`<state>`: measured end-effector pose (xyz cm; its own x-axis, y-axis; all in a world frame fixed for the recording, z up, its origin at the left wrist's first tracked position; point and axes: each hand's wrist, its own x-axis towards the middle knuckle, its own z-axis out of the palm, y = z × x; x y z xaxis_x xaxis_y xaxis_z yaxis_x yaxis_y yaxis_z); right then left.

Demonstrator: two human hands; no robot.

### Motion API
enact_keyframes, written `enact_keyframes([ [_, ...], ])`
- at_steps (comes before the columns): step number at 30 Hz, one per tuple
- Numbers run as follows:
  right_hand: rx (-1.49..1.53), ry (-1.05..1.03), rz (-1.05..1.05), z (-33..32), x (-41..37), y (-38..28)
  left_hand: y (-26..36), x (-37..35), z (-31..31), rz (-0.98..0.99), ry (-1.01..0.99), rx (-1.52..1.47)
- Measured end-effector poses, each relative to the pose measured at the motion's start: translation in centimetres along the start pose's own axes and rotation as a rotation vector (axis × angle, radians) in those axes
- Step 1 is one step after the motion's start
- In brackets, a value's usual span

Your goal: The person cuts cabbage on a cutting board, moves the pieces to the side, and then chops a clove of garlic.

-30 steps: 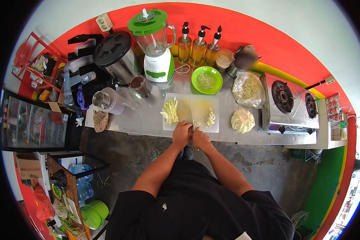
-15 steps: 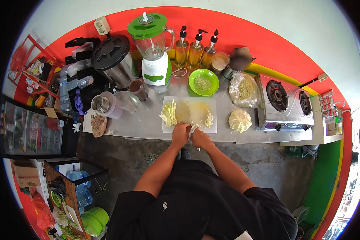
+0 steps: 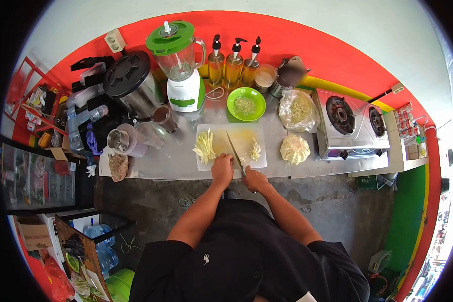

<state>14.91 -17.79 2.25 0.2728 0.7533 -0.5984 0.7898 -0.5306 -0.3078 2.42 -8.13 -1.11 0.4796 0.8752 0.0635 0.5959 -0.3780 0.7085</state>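
Note:
A white cutting board (image 3: 221, 130) lies at the front edge of the metal counter. My right hand (image 3: 255, 180) is closed around the handle of a knife (image 3: 233, 146), its blade slanting away over the board. Just left of the blade, my left hand (image 3: 222, 170) rests at the board's near edge with fingers curled together; what they hold is hidden. Pale green cabbage strips (image 3: 204, 146) are piled on the board's left side. Small chopped pieces (image 3: 255, 150) sit on its right side. Right of the board stands a whole pale cabbage (image 3: 295, 149).
Behind the board are a green bowl (image 3: 259, 108) of chopped pieces, a blender (image 3: 183, 93) and several pump bottles (image 3: 234, 70). A plastic bag (image 3: 299, 113) and gas stove (image 3: 355, 133) stand right. Cups (image 3: 164, 119) and a steel pot (image 3: 131, 83) occupy the left.
The camera view has shifted slightly. My right hand has moved right and toward me with the knife, whose blade now slants farther left. My left hand remains curled at the board's near edge.

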Motion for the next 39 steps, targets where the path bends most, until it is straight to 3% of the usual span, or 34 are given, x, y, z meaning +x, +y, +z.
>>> enact_keyframes([
  [8,0.033,0.11,0.064,-1.4,-0.2,4.5,0.5,1.0,0.5,0.092,-0.004,0.125],
  [18,0.069,0.239,0.082,-1.5,-1.3,1.4,1.3,1.6,1.8,0.214,-0.062,-0.062],
  [28,0.11,0.184,0.022,-0.5,-0.9,0.4,1.3,2.1,2.1,0.204,-0.076,-0.039],
  [33,-0.108,0.271,-0.004,0.9,-1.2,-0.1,1.4,2.1,2.2,0.231,-0.034,-0.034],
  [39,-0.016,0.183,0.027,-0.7,0.6,-0.5,1.1,2.1,2.0,0.203,-0.11,0.013],
])
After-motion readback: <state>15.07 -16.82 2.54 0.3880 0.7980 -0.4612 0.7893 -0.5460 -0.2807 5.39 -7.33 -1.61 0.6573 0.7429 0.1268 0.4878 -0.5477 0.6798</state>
